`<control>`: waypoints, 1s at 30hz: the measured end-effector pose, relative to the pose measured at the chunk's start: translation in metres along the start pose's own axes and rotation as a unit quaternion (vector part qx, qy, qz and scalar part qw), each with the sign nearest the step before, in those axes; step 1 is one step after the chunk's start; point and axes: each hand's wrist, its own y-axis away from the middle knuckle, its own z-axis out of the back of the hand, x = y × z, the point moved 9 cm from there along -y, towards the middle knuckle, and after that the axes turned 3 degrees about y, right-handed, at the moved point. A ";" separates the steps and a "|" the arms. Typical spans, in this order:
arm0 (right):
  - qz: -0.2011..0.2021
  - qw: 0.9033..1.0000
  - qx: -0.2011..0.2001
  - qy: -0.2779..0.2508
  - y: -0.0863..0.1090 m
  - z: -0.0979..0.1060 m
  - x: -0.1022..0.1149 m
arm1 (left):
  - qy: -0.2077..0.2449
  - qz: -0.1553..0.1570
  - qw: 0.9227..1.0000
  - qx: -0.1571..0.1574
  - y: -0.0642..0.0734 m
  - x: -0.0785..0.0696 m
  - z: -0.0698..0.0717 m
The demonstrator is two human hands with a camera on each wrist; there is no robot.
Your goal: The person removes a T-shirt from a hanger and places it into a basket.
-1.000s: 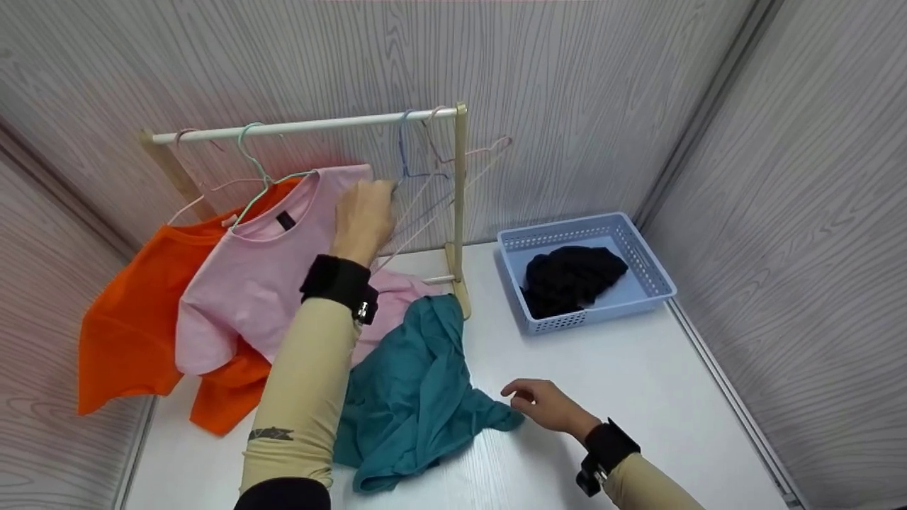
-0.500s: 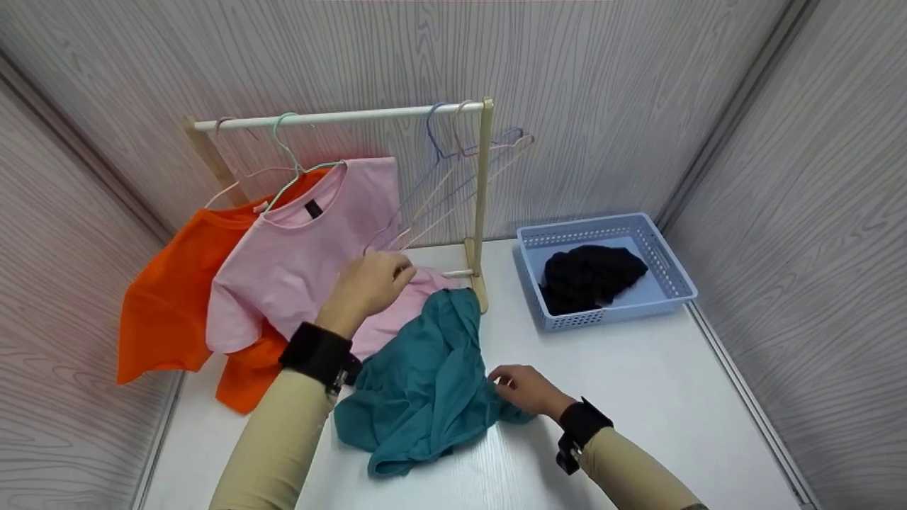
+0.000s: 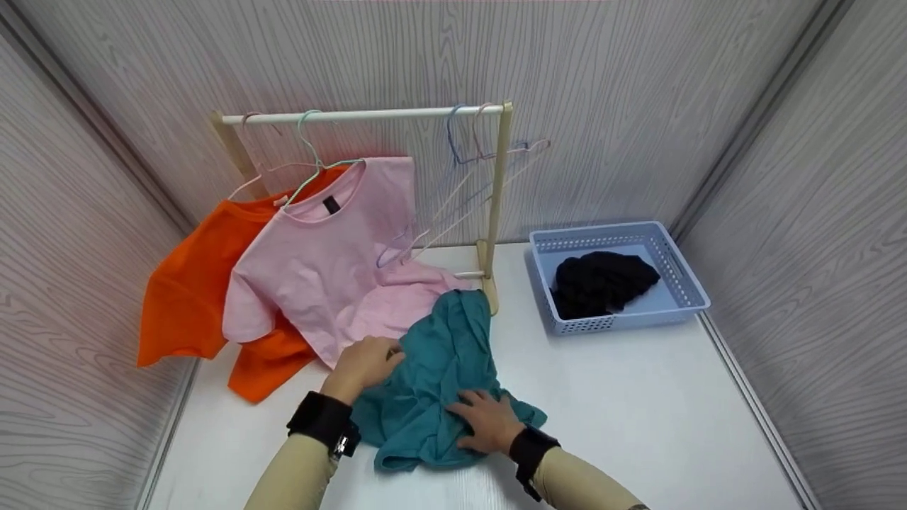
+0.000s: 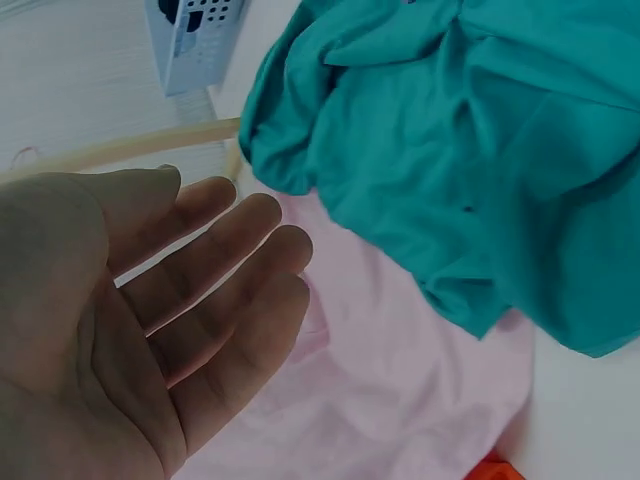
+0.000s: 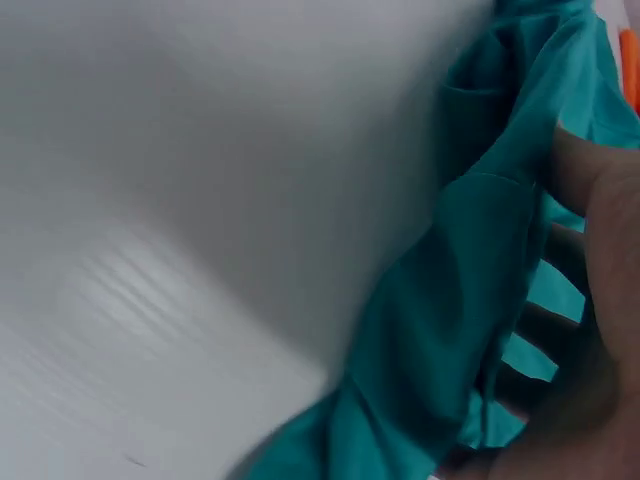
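A crumpled teal garment (image 3: 439, 368) lies on the white table in front of the rack. My right hand (image 3: 489, 423) rests on its near right part with fingers spread; in the right wrist view the fingers (image 5: 545, 330) lie against a fold of the cloth. At the garment's left edge is my left hand (image 3: 363, 365), its palm (image 4: 60, 330) bare and its fingers relaxed in the left wrist view. Behind that hand a pink T-shirt (image 3: 319, 248) hangs on a mint green hanger (image 3: 312, 142), its lower part spread over the table.
An orange T-shirt (image 3: 191, 283) hangs on a pink hanger at the left of the rack's white rail (image 3: 382, 114). Blue and pink hangers (image 3: 453, 138) without clothes hang by the right post (image 3: 499, 191). The blue basket (image 3: 680, 283) at back right holds black cloth (image 3: 602, 280).
My left hand has come down from the pink T-shirt's shoulder to the teal garment's left edge. My right hand has moved left onto the teal garment. The head view has shifted.
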 end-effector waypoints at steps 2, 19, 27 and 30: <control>-0.002 0.999 -0.028 0.028 0.008 -0.005 -0.008 | 0.000 0.002 1.000 0.002 0.004 0.004 -0.005; -0.125 0.943 -0.244 -0.188 0.040 0.074 -0.120 | 0.026 0.003 1.000 -0.001 0.015 0.004 -0.015; -0.126 0.979 -0.093 -0.128 -0.015 0.027 -0.038 | 0.028 0.004 1.000 -0.011 0.017 0.002 -0.021; -0.098 0.992 -0.059 -0.044 -0.020 0.005 -0.015 | 0.034 0.002 0.999 -0.008 0.020 0.003 -0.025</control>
